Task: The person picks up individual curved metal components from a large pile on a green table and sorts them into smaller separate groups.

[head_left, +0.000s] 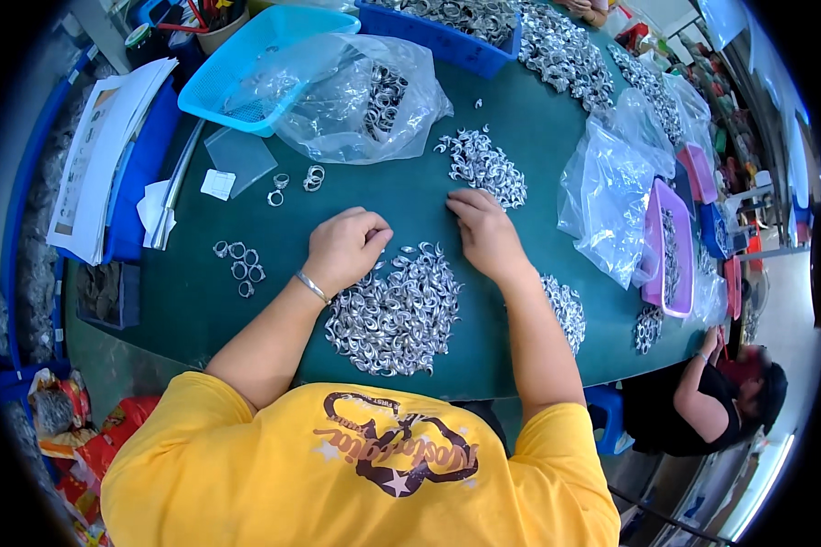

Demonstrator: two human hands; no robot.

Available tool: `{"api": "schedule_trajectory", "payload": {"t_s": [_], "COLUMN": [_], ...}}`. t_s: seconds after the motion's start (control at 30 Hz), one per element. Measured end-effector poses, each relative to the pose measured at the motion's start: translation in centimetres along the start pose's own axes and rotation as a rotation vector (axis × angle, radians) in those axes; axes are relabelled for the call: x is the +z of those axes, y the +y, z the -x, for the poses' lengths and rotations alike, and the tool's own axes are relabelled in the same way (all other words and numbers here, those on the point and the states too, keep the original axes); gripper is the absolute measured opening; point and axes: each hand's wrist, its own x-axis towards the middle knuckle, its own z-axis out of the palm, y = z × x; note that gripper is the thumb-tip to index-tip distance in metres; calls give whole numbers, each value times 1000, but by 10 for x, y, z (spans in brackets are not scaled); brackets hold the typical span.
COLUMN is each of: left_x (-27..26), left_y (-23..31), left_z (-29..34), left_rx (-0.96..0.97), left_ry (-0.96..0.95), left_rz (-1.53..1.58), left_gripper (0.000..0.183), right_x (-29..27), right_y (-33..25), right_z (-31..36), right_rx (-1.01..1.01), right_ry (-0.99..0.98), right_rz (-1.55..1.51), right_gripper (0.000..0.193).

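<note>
My left hand [345,246] is closed, fingers curled and thumb pressed against the forefinger, at the upper left edge of a large pile of small silver crescent-shaped metal pieces [397,314]. What it holds, if anything, is too small to make out. My right hand [488,235] rests on the green tabletop [365,191], fingertips drawn together just below a smaller pile of similar silver pieces [485,169]. Anything between those fingertips is hidden. A third pile of silver pieces [566,314] lies right of my right forearm, which partly covers it.
Several silver rings [238,262] lie left. Beyond are a clear plastic bag with metal parts [365,100], a cyan basket [237,77] and a blue bin [456,41]. Right are plastic bags [602,191] and a pink tray [654,242]. A person in black [693,410] sits lower right.
</note>
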Motion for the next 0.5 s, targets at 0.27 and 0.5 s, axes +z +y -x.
{"api": "schedule_trajectory", "payload": {"t_s": [0.27,0.5], "left_x": [0,0], "left_y": [-1,0], "left_z": [1,-1], "left_rx": [31,0], "left_ry": [26,5], "left_rz": [-7,-14], "left_gripper": [10,11], "right_x": [-41,-35], "right_y": [0,-6], "right_z": [47,55], "right_rx": [223,267], "right_ry": [-50,12], "right_rz": [-154,35], "right_gripper": [31,13]}}
